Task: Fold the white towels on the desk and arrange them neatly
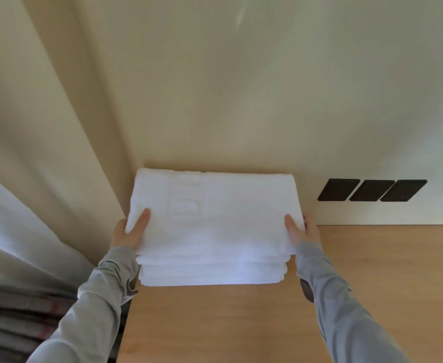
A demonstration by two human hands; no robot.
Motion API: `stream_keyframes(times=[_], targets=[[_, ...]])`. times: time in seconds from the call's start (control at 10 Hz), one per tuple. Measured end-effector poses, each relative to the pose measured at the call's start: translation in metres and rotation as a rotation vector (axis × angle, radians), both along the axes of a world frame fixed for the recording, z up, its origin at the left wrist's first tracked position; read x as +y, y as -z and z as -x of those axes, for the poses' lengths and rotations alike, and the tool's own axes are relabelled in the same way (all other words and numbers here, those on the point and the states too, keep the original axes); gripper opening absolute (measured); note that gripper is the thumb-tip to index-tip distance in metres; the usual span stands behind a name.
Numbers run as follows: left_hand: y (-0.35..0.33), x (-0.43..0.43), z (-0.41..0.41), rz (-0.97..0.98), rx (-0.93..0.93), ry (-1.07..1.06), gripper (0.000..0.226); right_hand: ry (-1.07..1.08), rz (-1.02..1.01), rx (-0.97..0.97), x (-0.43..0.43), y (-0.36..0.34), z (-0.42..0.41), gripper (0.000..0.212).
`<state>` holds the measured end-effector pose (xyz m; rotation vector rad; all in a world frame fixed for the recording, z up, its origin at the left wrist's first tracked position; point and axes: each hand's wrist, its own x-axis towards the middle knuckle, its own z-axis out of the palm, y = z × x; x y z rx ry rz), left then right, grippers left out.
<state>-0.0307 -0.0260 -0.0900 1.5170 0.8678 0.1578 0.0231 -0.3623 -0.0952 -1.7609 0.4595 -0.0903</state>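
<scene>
Towels (212, 273) stacked at far-left corner of surface, both hands on the top one

White terry, soft nap, folded into flat rectangles w/ rounded fold edges. The lower ones sit squared up in a low pile on the pale wood-grain surface (241, 323), close to the wall (241, 100). Top towel (228, 218) is a broader rectangle w/ an embossed woven band running front to back, left of centre. Can't tell if it rests on the pile or is held just above it.

Left hand (127, 233) grips the top towel's left edge, thumb (141, 221) flat on top, fingers curled under & hidden. Right hand (304, 231) mirrors it on the right edge, thumb (292, 229) on top, fingers wrapped below. The towel spans btwn the two hands. Grey smooth-knit sleeves (92, 297) reach to the wrists.

Cream curtain (31, 153) hangs in long folds at left, beside the pile. Three dark square plates (372, 190) sit in a row on the wall to the right, well apart from the towels.
</scene>
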Motion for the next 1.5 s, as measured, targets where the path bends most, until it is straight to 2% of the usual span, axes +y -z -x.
stream_keyframes(times=[0.1, 0.2, 0.3, 0.4, 0.5, 0.7, 0.8, 1.1, 1.3, 1.5], targets=[[0.0, -0.002, -0.004, -0.066, 0.049, 0.02, 0.064, 0.001, 0.059, 0.02, 0.002, 0.01, -0.003, 0.022], [-0.009, -0.005, -0.003, -0.268, 0.197, 0.071, 0.07, -0.013, 0.16, 0.088, 0.001, 0.002, -0.008, 0.042], [-0.02, -0.025, 0.015, -0.817, 0.045, -0.01, 0.061, 0.067, 0.642, -0.064, 0.01, -0.012, -0.001, 0.055], [-0.03, -0.075, 0.008, -1.26, -0.281, 0.309, 0.05, -0.205, 0.991, -0.485, 0.058, -0.029, 0.006, 0.045], [-0.027, -0.102, -0.018, -1.335, -0.059, 0.675, 0.056, -0.595, 1.134, -0.391, 0.105, -0.027, 0.003, 0.046], [-0.017, -0.026, -0.049, -1.348, 0.132, 0.719, 0.065, -0.619, 1.189, -0.176, 0.05, -0.03, -0.052, 0.056], [-0.004, -0.017, -0.043, -1.337, 0.1, 0.674, 0.07, -0.635, 1.128, -0.161, 0.025, -0.016, -0.057, 0.056], [0.005, -0.019, -0.048, -1.301, 0.117, 0.707, 0.071, -0.648, 1.105, -0.128, 0.021, 0.003, -0.061, 0.056], [-0.021, -0.021, -0.053, -1.271, 0.231, 0.776, 0.068, -0.71, 1.211, 0.023, 0.028, -0.024, -0.067, 0.058], [-0.072, -0.013, -0.061, -1.311, 0.231, 0.708, 0.062, -0.66, 1.213, -0.053, 0.03, -0.069, -0.072, 0.056]])
